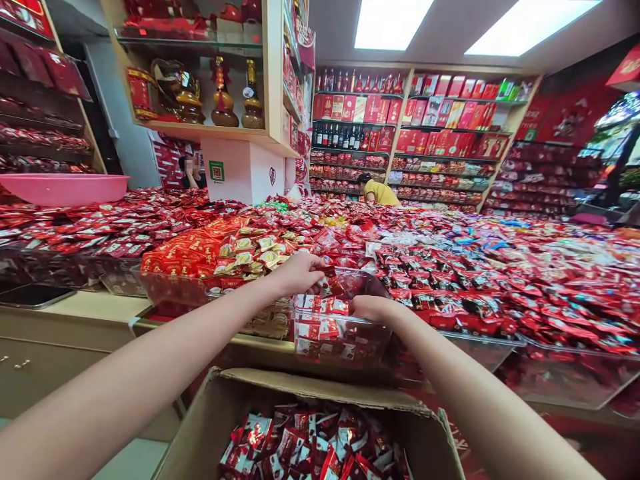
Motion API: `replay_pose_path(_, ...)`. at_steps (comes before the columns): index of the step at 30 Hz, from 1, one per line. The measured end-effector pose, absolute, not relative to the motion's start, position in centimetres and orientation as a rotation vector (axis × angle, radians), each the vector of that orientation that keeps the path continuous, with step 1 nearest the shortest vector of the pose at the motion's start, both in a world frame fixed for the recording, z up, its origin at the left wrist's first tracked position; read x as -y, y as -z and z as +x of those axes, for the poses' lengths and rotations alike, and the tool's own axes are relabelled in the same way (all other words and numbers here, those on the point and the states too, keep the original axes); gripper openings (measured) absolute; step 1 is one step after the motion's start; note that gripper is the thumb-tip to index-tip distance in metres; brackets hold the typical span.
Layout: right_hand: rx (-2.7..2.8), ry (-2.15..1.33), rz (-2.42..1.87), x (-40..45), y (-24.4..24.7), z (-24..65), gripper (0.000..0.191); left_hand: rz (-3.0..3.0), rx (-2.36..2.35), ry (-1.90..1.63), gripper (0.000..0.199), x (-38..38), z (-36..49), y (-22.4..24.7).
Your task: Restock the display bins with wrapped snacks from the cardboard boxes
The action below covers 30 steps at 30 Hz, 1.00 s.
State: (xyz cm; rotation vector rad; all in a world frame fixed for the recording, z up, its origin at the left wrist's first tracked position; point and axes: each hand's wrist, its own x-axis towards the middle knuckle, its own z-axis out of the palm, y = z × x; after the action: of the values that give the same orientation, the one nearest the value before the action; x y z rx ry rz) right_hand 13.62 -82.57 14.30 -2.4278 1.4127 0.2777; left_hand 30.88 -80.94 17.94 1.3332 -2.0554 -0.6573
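My left hand (300, 272) reaches over the back part of a clear plastic bin (345, 321), its fingers curled on a dark red wrapped candy (327, 272). On the bin's right side, my right hand (371, 308) is bent inward and closed. Its fingertips are hidden among the red and white wrapped candies (320, 328), so I cannot make out what they hold. These candies fill the front of the bin. Below it stands an open cardboard box (300, 383), with many similar red and white candies (300, 443) inside.
Neighbouring clear bins hold red packets (185, 250), gold packets (260, 248) and dark red candies (450, 293). A phone-like dark slab (35, 295) lies on the left counter. A pink basin (65, 188) rests behind. Far back, a person in yellow (383, 193) bends by shelves.
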Motion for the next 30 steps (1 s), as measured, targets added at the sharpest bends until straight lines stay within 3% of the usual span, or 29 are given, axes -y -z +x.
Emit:
replay_pose_path(6, -1.516, -0.087, -2.416, 82.8, -14.1, 13.7, 0.02, 1.322, 2.213, 0.339, 0.014, 81.3, 30.5, -17.9)
replay_pose_path(11, -1.519, 0.34, -2.371, 83.1, -13.7, 13.2, 0.023, 1.304, 2.244, 0.271, 0.016, 81.6, 29.9, -17.5)
replay_pose_path(14, -1.356, 0.592, -2.296, 83.4, -13.7, 12.9, 0.033, 1.279, 2.219, 0.313, 0.017, 82.0, 29.6, -17.3)
replay_pose_path(18, -1.001, 0.927, -1.932, 84.0, -13.9, 12.8, 0.02, 1.22, 2.125, 0.447, 0.023, 81.9, 29.2, -16.9)
replay_pose_path(20, -0.933, 1.028, -1.792, 83.9, -14.1, 12.9, 0.023, 1.188, 2.083, 0.554, 0.034, 81.7, 29.1, -16.7)
replay_pose_path(26, -0.883, 1.089, -1.613, 83.1, -14.5, 13.1, 0.037, 1.071, 2.056, 0.765, 0.044, 81.1, 29.1, -16.2)
replay_pose_path(30, -0.883, 1.043, -1.692, 83.1, -14.9, 12.7, 0.031, 1.081, 2.129, 0.81, 0.057, 81.0, 29.5, -16.3)
